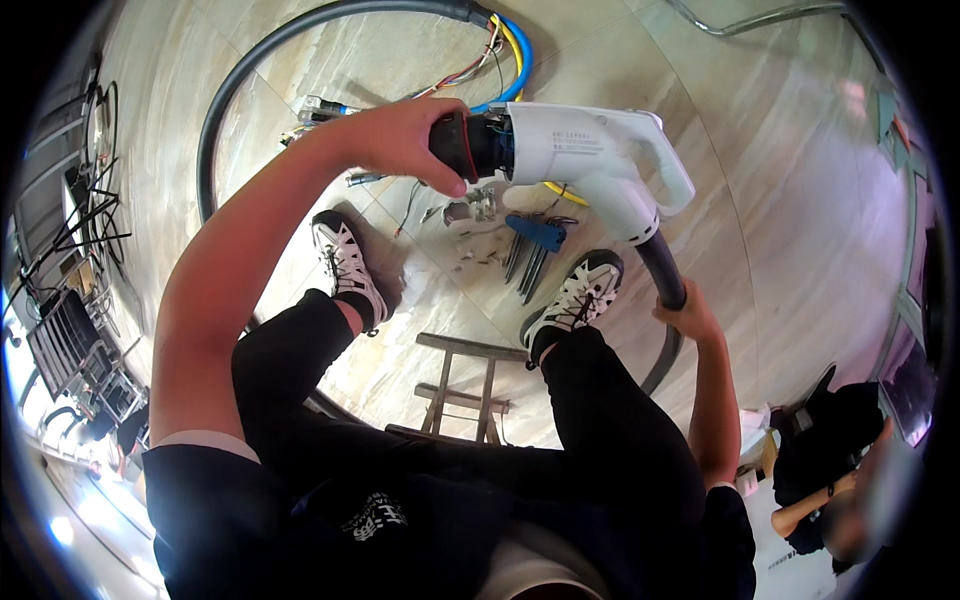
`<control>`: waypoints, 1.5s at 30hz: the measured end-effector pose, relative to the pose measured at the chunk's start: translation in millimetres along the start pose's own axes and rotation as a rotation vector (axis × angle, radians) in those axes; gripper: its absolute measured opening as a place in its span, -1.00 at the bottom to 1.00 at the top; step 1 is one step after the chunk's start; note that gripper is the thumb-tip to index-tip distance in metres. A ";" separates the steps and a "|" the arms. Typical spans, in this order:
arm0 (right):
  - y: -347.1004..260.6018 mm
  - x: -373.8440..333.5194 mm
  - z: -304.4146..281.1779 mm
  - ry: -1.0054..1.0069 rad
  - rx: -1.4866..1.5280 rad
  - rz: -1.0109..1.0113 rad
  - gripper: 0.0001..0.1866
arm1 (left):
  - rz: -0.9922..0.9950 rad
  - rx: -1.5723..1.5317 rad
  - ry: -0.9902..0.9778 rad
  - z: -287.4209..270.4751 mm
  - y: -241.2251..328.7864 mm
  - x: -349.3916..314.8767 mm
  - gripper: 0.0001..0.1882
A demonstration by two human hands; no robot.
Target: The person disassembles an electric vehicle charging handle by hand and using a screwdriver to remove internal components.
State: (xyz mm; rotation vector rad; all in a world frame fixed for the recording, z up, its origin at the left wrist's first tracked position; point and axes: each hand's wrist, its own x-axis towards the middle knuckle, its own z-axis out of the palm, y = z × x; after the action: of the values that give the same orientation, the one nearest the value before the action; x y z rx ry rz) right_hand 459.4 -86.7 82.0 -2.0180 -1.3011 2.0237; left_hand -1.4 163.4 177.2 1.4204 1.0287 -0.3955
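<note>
An electric-vehicle charging gun (pixel 575 150) with a white housing and loop handle is held up over the floor, lying roughly sideways. My left hand (pixel 400 140) is wrapped round its black round plug head (pixel 470 146), which has a thin red ring. Dark inner parts and thin wires show between the head and the housing. My right hand (pixel 692 312) grips the black cable (pixel 658 265) below the housing; its fingers are partly hidden. Beneath the gun, a blue-holder hex key set (pixel 537 233) lies between my shoes, beside small metal parts (pixel 470 207) and screws.
A thick black cable (pixel 208 150) curves over the tiled floor, ending in blue, yellow and thinner wires (pixel 505 50). Metal connectors (pixel 325 108) lie behind my left wrist. A wooden stool (pixel 455 385) stands between my legs. Another person (pixel 835 460) is at the right; metal racks (pixel 75 335) stand left.
</note>
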 end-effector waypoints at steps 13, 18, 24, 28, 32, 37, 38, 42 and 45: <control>-27.7 28.1 1.4 0.340 -0.134 -0.255 -0.28 | -0.065 0.068 0.234 55.1 52.4 -32.6 -0.18; -119.4 16.4 -11.1 0.442 -0.170 -0.492 -0.31 | -0.115 0.045 0.214 60.9 59.6 -37.1 -0.20; -156.1 49.1 -51.6 0.242 0.070 -0.496 -0.39 | -0.023 0.075 0.308 75.3 58.2 -60.9 -0.16; -197.0 65.0 -67.5 -0.101 0.036 -0.406 -0.45 | 0.028 0.095 0.342 91.6 59.8 -89.5 -0.13; -246.9 50.3 -34.4 -0.230 -0.352 -0.367 -0.58 | -0.016 0.034 0.284 101.0 73.9 -126.9 -0.15; -271.2 8.6 1.5 -0.296 -0.314 -0.240 -0.72 | 0.128 0.095 0.284 113.0 54.7 -175.7 -0.14; -266.3 1.9 6.5 -0.253 -0.319 -0.327 -0.72 | 0.165 0.087 0.284 114.6 49.6 -183.5 -0.13; -256.6 -33.0 27.8 -0.137 -0.264 -0.458 -0.69 | 0.001 -0.095 0.086 105.2 59.7 -187.1 -0.16; -261.7 -53.6 33.3 -0.087 -0.237 -0.451 -0.68 | -0.040 -0.075 0.089 111.0 57.8 -178.9 -0.21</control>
State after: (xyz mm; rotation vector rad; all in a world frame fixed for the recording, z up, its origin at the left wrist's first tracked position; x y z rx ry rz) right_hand 302.0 38.8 260.7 -1.5257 -1.8855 1.8321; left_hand -15.2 10.3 332.2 1.3615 1.1346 -0.3219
